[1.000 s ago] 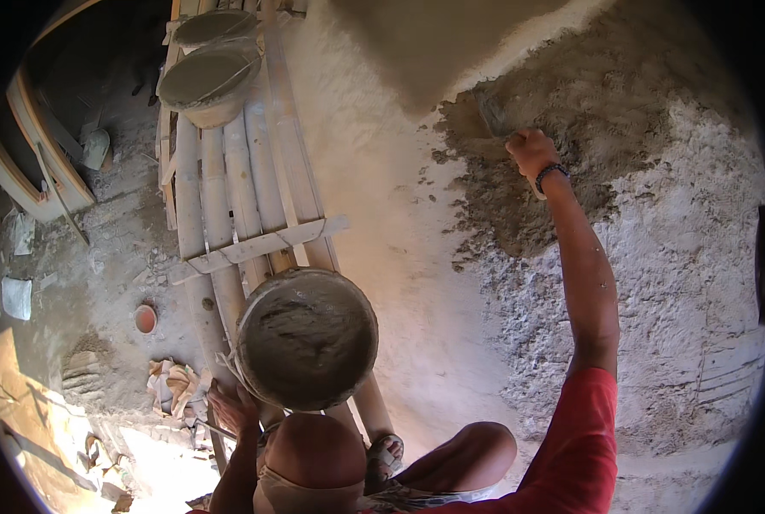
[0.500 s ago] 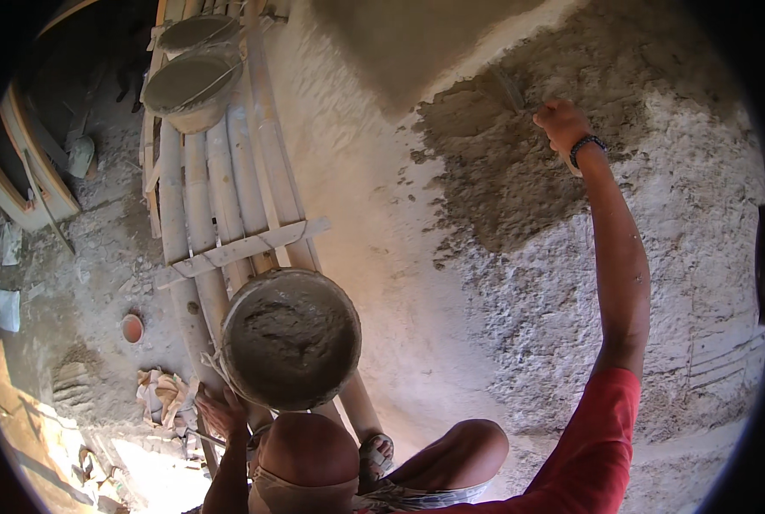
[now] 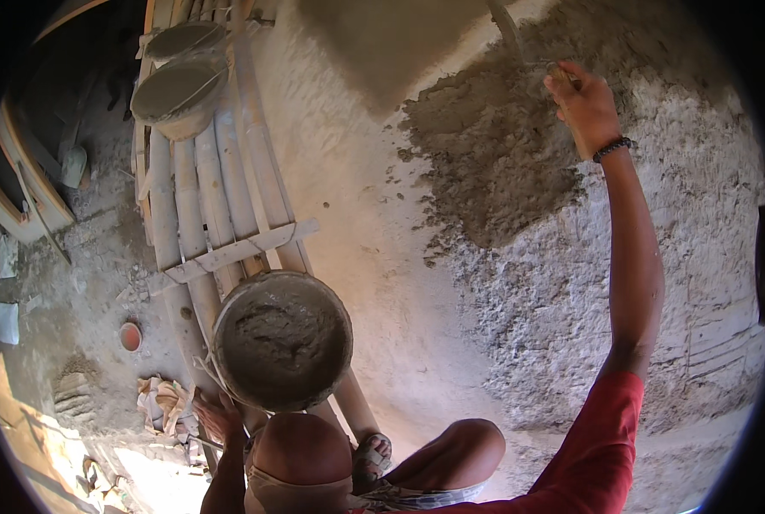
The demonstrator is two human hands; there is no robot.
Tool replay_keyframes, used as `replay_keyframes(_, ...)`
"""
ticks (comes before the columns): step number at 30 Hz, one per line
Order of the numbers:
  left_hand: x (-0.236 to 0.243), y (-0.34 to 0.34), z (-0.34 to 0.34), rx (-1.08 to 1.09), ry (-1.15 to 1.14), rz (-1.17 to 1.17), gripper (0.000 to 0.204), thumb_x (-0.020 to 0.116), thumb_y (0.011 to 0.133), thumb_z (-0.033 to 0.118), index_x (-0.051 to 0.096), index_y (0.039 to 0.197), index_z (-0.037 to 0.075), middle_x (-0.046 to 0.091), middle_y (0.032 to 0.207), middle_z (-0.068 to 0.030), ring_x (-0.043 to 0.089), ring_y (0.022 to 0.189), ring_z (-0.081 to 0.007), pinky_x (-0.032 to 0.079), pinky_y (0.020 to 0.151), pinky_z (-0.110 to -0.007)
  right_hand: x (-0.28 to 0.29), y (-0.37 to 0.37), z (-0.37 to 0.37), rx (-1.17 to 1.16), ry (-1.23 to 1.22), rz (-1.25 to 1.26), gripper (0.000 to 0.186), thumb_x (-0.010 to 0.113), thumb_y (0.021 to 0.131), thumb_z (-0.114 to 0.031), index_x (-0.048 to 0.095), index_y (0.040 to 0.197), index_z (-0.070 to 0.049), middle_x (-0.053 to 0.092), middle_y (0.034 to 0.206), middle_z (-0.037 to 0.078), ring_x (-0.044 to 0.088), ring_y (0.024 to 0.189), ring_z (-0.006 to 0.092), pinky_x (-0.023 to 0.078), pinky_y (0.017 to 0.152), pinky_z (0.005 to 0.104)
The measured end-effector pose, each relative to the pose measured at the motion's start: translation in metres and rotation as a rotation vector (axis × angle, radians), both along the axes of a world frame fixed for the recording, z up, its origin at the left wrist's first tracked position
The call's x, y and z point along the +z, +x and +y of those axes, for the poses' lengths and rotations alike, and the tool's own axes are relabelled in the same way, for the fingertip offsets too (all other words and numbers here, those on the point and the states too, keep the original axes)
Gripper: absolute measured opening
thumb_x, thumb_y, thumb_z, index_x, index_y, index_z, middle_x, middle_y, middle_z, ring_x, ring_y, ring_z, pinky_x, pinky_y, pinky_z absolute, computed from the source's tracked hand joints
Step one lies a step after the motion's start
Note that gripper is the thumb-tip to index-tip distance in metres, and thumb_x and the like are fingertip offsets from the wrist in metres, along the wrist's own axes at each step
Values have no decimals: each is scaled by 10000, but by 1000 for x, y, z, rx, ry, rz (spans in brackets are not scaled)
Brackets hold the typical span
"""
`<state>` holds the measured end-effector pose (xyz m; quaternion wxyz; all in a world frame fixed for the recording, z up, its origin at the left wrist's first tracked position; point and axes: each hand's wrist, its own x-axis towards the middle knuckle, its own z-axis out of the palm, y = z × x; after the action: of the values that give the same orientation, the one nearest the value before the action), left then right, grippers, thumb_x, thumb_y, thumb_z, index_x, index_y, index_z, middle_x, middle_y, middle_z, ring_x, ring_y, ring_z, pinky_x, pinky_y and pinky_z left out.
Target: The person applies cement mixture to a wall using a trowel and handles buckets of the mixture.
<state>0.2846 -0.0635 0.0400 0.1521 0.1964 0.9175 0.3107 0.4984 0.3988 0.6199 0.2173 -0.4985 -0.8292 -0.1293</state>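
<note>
My right hand (image 3: 590,110) is closed around the wooden handle of a trowel (image 3: 509,32), up by the wall's wet mortar patch (image 3: 494,163). The trowel's narrow blade, seen nearly edge-on, points up and left. A round bucket (image 3: 219,343) of grey mortar (image 3: 281,338) stands on the bamboo scaffold (image 3: 195,300) in front of my knees. At the bucket's lower left, my left hand (image 3: 218,418) rests against a bamboo pole, its fingers extended and partly in shadow. It holds nothing that I can see.
Two more mortar buckets (image 3: 179,96) stand farther along the scaffold. A wooden crosspiece (image 3: 232,255) spans the poles. Smoother plaster (image 3: 382,43) covers the upper wall; rough wall (image 3: 554,343) lies below the patch. On the floor at left are a shovel (image 3: 75,165), a small reddish pot (image 3: 131,337) and crumpled sacks (image 3: 166,403).
My right hand has shifted slightly right, and the trowel blade has swung up toward the top edge. The whole view has drifted a little left; my left hand stays by the bucket.
</note>
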Motion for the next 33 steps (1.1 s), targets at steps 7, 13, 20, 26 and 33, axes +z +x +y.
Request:
replay_keyframes(7,2,-5,-2,49,29,-27,579,575,839,293,378,1260,-53,463,1204,-265,431,1134,-417,341,963,-475,-39,-32,-36,639,-505,791,409,635,875,-216,518,1210,-12,629,775,107,601,604,140,497,508,261)
replay_keyframes(13,-4,2,-3,-15,83,-18,585,575,834,268,358,1273,-53,456,1217,-267,436,1141,-419,356,953,-473,-72,36,47,227,-419,996,350,650,860,-197,529,1135,-18,618,761,110,586,553,153,485,450,289)
replay_keyframes(20,-6,-7,-7,3,10,10,615,584,842,284,328,1299,-39,450,1215,-275,450,1120,-440,378,917,-485,-20,13,19,180,-76,745,465,637,864,-228,494,1237,10,607,762,87,566,565,117,470,464,276)
replay_keyframes(26,5,-2,-1,-1,12,-49,593,556,868,305,329,1297,-36,439,1239,-271,439,1139,-437,371,929,-481,-93,2,-4,-106,-403,57,403,614,862,-248,562,1162,15,647,942,145,641,779,229,539,597,356)
replay_keyframes(33,-7,-3,-6,-20,-3,7,599,578,846,283,327,1301,-14,438,1261,-247,449,1129,-419,363,934,-486,-172,-26,52,-281,-384,-376,361,526,875,-294,600,1104,-24,614,1077,205,584,1020,356,487,897,453)
